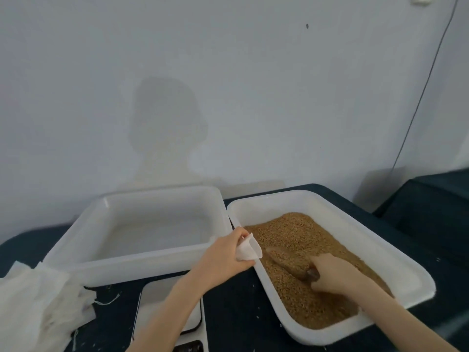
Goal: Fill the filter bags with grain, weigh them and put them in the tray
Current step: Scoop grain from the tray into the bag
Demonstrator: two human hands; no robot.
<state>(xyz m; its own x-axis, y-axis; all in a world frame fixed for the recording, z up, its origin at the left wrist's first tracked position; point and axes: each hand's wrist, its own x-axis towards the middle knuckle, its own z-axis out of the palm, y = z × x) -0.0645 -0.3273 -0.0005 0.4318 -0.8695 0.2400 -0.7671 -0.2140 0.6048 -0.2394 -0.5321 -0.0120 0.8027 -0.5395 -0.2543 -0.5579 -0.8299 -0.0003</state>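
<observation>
My left hand [225, 260] pinches a small white filter bag [248, 248] and holds its mouth open over the left rim of the grain tray [299, 199]. Brown grain [299, 232] fills most of that white tray. My right hand [335, 275] grips the handle of a wooden scoop [286, 261], which lies in the grain heaped with kernels, its tip a short way from the bag. An empty white tray [106, 262] stands to the left. A white scale [167, 308] sits in front of it, partly under my left forearm.
A pile of white filter bags [38, 306] lies at the front left on the dark table [241, 313]. A wall rises right behind the trays. A dark cable [426, 80] hangs down the wall at the right.
</observation>
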